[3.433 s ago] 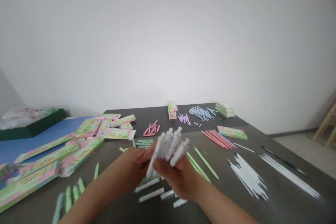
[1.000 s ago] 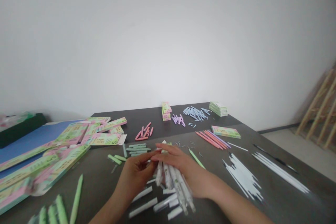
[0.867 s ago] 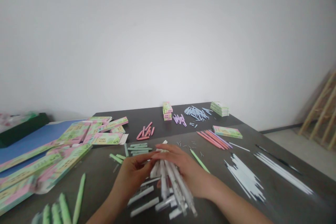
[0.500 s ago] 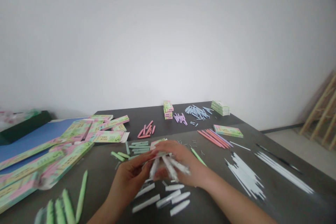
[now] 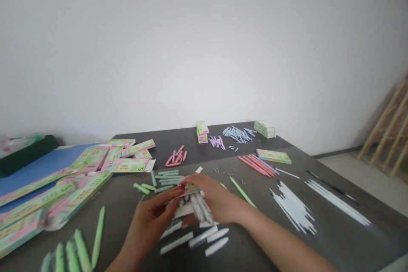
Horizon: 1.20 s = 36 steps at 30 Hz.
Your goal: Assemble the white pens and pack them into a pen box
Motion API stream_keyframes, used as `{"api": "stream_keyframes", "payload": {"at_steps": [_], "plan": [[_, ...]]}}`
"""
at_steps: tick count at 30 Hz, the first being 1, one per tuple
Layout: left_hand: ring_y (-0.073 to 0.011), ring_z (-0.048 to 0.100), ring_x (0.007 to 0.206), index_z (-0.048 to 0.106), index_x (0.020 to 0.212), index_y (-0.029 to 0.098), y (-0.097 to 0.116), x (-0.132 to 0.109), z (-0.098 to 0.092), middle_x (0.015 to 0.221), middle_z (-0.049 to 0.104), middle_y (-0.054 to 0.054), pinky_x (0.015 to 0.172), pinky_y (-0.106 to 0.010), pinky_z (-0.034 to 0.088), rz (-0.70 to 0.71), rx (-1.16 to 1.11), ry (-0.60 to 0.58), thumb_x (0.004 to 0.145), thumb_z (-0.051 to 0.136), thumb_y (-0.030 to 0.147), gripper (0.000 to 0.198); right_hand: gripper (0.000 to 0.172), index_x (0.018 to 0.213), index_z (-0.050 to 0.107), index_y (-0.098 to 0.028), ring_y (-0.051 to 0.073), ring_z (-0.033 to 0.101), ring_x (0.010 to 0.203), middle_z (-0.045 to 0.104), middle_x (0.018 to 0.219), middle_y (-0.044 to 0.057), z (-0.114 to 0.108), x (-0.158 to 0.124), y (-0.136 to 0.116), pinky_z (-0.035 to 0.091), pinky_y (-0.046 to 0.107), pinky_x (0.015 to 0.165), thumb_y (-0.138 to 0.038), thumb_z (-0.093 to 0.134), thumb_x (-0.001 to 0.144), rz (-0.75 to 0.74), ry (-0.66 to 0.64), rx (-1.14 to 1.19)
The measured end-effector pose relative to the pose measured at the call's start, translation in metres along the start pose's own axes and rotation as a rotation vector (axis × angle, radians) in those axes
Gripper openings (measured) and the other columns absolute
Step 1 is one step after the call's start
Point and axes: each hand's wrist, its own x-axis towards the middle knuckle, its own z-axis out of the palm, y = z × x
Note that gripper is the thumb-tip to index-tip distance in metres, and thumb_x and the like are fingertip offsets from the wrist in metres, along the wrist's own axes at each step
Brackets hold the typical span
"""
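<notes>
My right hand (image 5: 216, 202) is closed around a bundle of white pens (image 5: 197, 206), held low over the dark table (image 5: 334, 238). My left hand (image 5: 151, 219) touches the bundle's left side with its fingertips. Under the hands lie several loose white pen parts (image 5: 197, 238). The lower part of the bundle is hidden between my fingers.
Green pen barrels (image 5: 164, 178) lie just beyond my hands and green pens (image 5: 79, 250) at the lower left. Flat pink-green boxes (image 5: 73, 178) cover the left. White refills (image 5: 293, 208), pink pens (image 5: 255, 165), blue parts (image 5: 237, 134) and small box stacks (image 5: 202, 131) lie right and far.
The upright bundle was lowered flat toward the table, then gathered again in my right hand. Both hands have drawn slightly nearer to me, and more white parts now lie loose below them.
</notes>
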Motion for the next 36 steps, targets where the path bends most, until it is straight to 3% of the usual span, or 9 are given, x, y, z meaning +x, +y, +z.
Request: {"api": "stream_keyframes", "payload": {"at_steps": [2, 5, 9, 12, 14, 20, 25, 30, 36], "plan": [[-0.0242, 0.069, 0.084, 0.075, 0.085, 0.022, -0.001, -0.001, -0.001, 0.089, 0.074, -0.005, 0.073, -0.025, 0.054, 0.001, 0.043, 0.013, 0.063, 0.069, 0.044, 0.031, 0.063, 0.116, 0.055, -0.022, 0.021, 0.056, 0.102, 0.059, 0.11, 0.007, 0.001, 0.0, 0.003, 0.043, 0.032, 0.091, -0.031, 0.081, 0.06, 0.056, -0.011, 0.005], [-0.0244, 0.069, 0.082, 0.074, 0.092, 0.021, -0.004, -0.002, -0.006, 0.092, 0.074, -0.006, 0.066, -0.024, 0.055, -0.021, 0.084, 0.028, 0.067, 0.066, 0.047, 0.037, 0.072, 0.121, 0.052, -0.024, 0.021, 0.05, 0.111, 0.052, 0.12, 0.006, 0.0, -0.01, -0.002, 0.039, 0.033, 0.096, -0.029, 0.083, 0.056, 0.138, 0.139, 0.011], [-0.0254, 0.068, 0.086, 0.074, 0.092, 0.022, -0.008, -0.002, -0.01, 0.099, 0.073, -0.006, 0.068, -0.026, 0.056, 0.004, 0.095, 0.078, 0.067, 0.065, 0.048, 0.037, 0.037, 0.106, 0.061, -0.025, 0.016, 0.052, 0.099, 0.051, 0.106, 0.004, -0.004, -0.032, -0.025, 0.043, 0.027, 0.085, -0.021, 0.073, 0.071, 0.064, 0.331, -0.107], [-0.0241, 0.067, 0.092, 0.074, 0.089, 0.023, -0.011, -0.004, -0.007, 0.1, 0.072, -0.005, 0.082, -0.028, 0.053, 0.109, 0.13, 0.103, 0.068, 0.066, 0.043, 0.03, 0.021, 0.104, 0.062, -0.023, 0.012, 0.053, 0.082, 0.055, 0.093, 0.003, -0.002, -0.043, -0.033, 0.044, 0.022, 0.072, -0.018, 0.06, 0.083, 0.021, 0.246, -0.162], [-0.0229, 0.067, 0.093, 0.074, 0.089, 0.024, -0.013, -0.007, -0.005, 0.099, 0.073, -0.004, 0.085, -0.028, 0.051, 0.179, 0.157, 0.103, 0.07, 0.065, 0.04, 0.026, 0.02, 0.106, 0.061, -0.021, 0.013, 0.054, 0.085, 0.058, 0.094, 0.004, 0.002, -0.044, -0.03, 0.044, 0.023, 0.076, -0.017, 0.055, 0.087, 0.003, 0.227, -0.17], [-0.0211, 0.067, 0.092, 0.073, 0.092, 0.026, -0.013, -0.011, -0.005, 0.101, 0.072, -0.004, 0.078, -0.026, 0.055, 0.343, 0.234, 0.079, 0.073, 0.063, 0.032, 0.022, 0.026, 0.111, 0.056, -0.022, 0.015, 0.055, 0.08, 0.06, 0.09, 0.004, 0.017, -0.038, -0.013, 0.045, 0.025, 0.071, -0.017, 0.055, 0.085, 0.041, 0.355, -0.219], [-0.0206, 0.066, 0.094, 0.072, 0.095, 0.026, -0.006, -0.006, -0.004, 0.102, 0.072, -0.003, 0.085, -0.028, 0.052, 0.374, 0.232, 0.073, 0.075, 0.061, 0.031, 0.023, 0.019, 0.104, 0.059, -0.021, 0.019, 0.053, 0.079, 0.06, 0.092, 0.007, 0.021, -0.034, -0.018, 0.045, 0.031, 0.07, -0.02, 0.052, 0.086, -0.119, 0.321, -0.49], [-0.0218, 0.062, 0.104, 0.073, 0.094, 0.027, -0.003, -0.006, -0.001, 0.109, 0.069, -0.003, 0.092, -0.029, 0.048, 0.314, 0.152, 0.15, 0.074, 0.062, 0.03, 0.023, 0.038, 0.128, 0.042, -0.02, 0.018, 0.055, 0.088, 0.061, 0.1, 0.007, 0.019, -0.039, -0.018, 0.047, 0.03, 0.076, -0.021, 0.049, 0.09, 0.003, 0.365, -0.301], [-0.0234, 0.062, 0.102, 0.074, 0.089, 0.026, -0.004, -0.009, 0.006, 0.105, 0.07, -0.004, 0.093, -0.029, 0.047, 0.208, 0.053, 0.16, 0.071, 0.066, 0.033, 0.021, 0.024, 0.111, 0.055, -0.022, 0.017, 0.056, 0.093, 0.062, 0.104, 0.005, 0.024, -0.043, -0.014, 0.046, 0.028, 0.082, -0.016, 0.05, 0.088, 0.028, 0.403, -0.303]]}}
